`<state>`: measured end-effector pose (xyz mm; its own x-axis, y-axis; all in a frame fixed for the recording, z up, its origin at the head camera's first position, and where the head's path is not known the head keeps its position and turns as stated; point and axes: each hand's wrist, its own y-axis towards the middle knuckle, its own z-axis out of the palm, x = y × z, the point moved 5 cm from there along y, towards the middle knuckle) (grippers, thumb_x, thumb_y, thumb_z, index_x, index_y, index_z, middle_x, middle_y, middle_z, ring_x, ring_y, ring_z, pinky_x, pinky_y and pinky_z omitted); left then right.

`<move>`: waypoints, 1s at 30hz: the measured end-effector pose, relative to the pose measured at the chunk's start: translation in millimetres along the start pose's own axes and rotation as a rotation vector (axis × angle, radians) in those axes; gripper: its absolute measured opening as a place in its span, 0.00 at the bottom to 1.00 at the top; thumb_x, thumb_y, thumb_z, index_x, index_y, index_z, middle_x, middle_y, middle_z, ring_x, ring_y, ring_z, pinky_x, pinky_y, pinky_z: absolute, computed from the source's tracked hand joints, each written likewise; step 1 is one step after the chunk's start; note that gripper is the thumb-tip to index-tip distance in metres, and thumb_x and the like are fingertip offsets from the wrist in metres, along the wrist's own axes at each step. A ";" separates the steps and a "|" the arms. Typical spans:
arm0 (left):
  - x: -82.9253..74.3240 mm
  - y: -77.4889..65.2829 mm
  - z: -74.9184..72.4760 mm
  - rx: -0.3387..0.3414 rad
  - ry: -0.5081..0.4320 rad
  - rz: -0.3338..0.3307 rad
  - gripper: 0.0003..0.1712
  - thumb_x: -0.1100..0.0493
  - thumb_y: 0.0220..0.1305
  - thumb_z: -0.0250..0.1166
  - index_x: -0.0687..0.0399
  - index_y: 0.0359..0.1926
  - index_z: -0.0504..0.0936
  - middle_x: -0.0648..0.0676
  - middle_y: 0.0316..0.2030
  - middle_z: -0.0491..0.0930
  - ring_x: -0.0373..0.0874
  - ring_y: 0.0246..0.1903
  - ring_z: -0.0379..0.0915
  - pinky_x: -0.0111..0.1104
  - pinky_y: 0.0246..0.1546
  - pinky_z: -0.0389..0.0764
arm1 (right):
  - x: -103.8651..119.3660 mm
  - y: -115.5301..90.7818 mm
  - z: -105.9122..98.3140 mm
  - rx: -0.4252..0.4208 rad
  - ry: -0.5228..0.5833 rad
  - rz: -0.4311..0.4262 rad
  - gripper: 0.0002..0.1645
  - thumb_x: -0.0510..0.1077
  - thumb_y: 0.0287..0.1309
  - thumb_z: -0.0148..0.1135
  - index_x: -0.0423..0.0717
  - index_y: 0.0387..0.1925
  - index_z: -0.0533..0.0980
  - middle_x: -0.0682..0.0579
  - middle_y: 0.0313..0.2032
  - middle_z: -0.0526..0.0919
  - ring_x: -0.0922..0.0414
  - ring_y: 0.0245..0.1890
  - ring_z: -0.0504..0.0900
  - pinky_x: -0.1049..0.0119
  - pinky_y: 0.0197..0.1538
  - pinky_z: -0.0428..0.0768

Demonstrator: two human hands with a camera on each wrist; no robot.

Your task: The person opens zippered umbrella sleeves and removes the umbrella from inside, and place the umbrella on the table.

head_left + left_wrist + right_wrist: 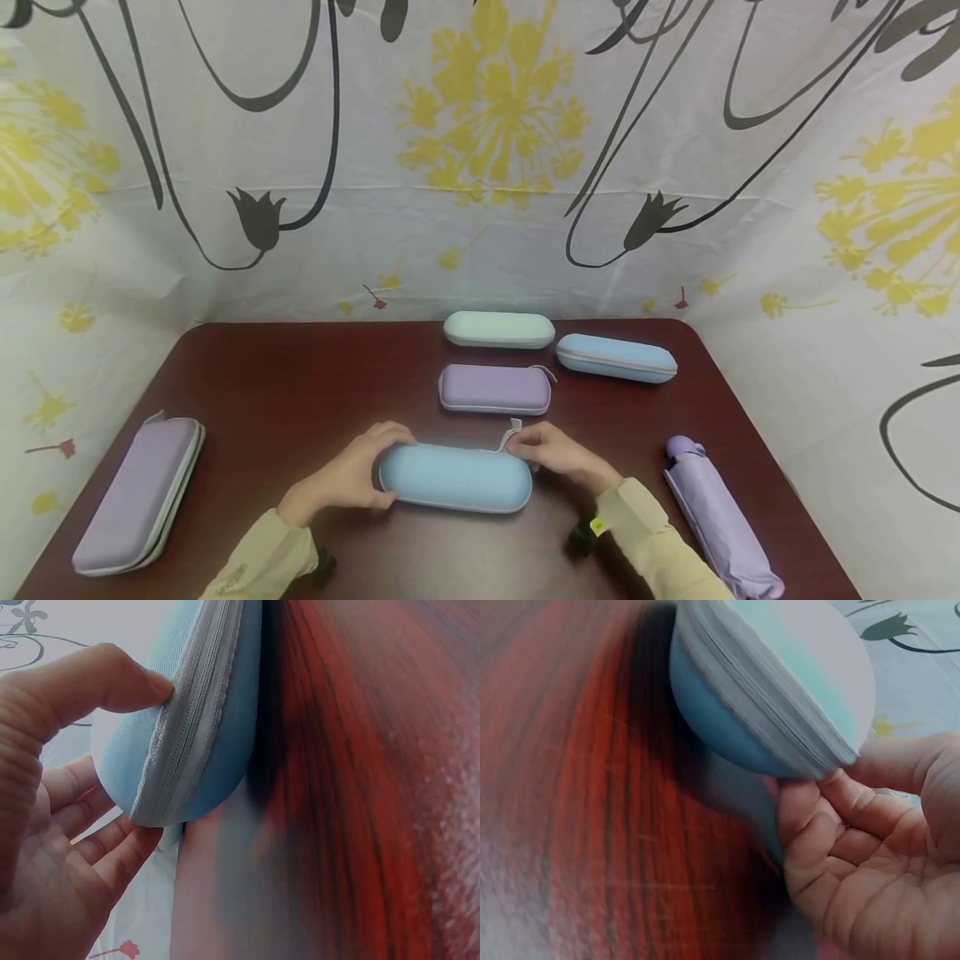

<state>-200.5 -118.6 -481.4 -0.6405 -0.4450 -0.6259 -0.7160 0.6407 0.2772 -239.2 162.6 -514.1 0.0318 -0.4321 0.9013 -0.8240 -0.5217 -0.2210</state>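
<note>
A light-blue hard zip case [454, 477] with rounded ends lies near the middle of the table. My left hand [349, 468] grips its left end, thumb on the near side and fingers round the far side. The grey zipper [187, 712] runs along the case's edge in the left wrist view. At the far right corner, my right hand [558, 454] pinches the zipper pull, whose pale strap [512, 433] sticks up beside the fingertips. In the right wrist view, the curled fingers [810, 832] sit at the zipper's end; the pull itself is hidden there.
Behind the blue case lie a small purple case [495, 388], a mint-green case [499, 329] and another blue case [617, 357]. A larger purple case [141, 493] is at the left edge, and a folded lilac umbrella [720, 521] at the right. Patterned cloth [360, 225] hangs around the table.
</note>
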 end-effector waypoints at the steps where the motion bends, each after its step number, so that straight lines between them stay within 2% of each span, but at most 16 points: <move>1: 0.4 0.1 0.0 0.001 0.000 -0.001 0.39 0.62 0.32 0.75 0.56 0.52 0.73 0.50 0.50 0.72 0.46 0.50 0.66 0.43 0.49 0.71 | -0.6 0.0 -0.6 -0.002 -0.002 -0.007 0.12 0.41 0.60 0.58 0.35 0.37 0.81 0.55 0.24 0.76 0.61 0.20 0.69 0.71 0.24 0.69; 8: 1.6 0.6 -0.1 0.009 0.003 0.004 0.39 0.62 0.31 0.74 0.55 0.52 0.73 0.49 0.50 0.72 0.45 0.50 0.66 0.43 0.48 0.71 | 3.9 -0.9 -1.9 0.006 -0.053 -0.120 0.09 0.38 0.59 0.59 0.36 0.36 0.82 0.53 0.26 0.79 0.63 0.24 0.72 0.71 0.29 0.73; 14: 2.2 1.5 0.1 0.015 0.010 -0.008 0.39 0.62 0.31 0.74 0.55 0.51 0.73 0.49 0.50 0.72 0.45 0.50 0.66 0.44 0.49 0.70 | 18.8 -4.0 -4.6 0.021 -0.256 -0.284 0.08 0.35 0.57 0.60 0.40 0.36 0.83 0.53 0.32 0.83 0.64 0.33 0.77 0.70 0.39 0.77; 21: 2.6 2.1 0.0 0.007 -0.004 0.000 0.38 0.61 0.30 0.75 0.55 0.51 0.73 0.49 0.49 0.72 0.44 0.49 0.67 0.42 0.48 0.71 | 32.0 -9.4 -0.6 -0.106 -0.486 -0.557 0.07 0.30 0.53 0.61 0.42 0.32 0.82 0.52 0.32 0.84 0.61 0.35 0.80 0.66 0.41 0.79; 24: 3.8 2.1 1.1 0.006 -0.014 0.002 0.39 0.61 0.30 0.75 0.54 0.51 0.73 0.48 0.48 0.72 0.43 0.49 0.66 0.41 0.48 0.71 | 31.2 -10.8 0.3 -0.157 -0.529 -0.594 0.05 0.32 0.54 0.62 0.44 0.31 0.82 0.53 0.30 0.83 0.63 0.33 0.79 0.68 0.40 0.79; 30: 6.2 2.4 3.8 0.001 -0.036 0.019 0.39 0.61 0.29 0.75 0.53 0.50 0.72 0.48 0.48 0.73 0.42 0.49 0.67 0.39 0.48 0.71 | 27.4 -17.0 -1.6 -0.224 -0.538 -0.626 0.04 0.33 0.50 0.66 0.44 0.29 0.82 0.56 0.28 0.82 0.64 0.30 0.78 0.71 0.36 0.78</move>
<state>-205.2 -117.4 -487.5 -0.6433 -0.4100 -0.6466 -0.7035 0.6497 0.2881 -225.3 160.8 -485.0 0.7358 -0.4328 0.5209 -0.6558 -0.6473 0.3885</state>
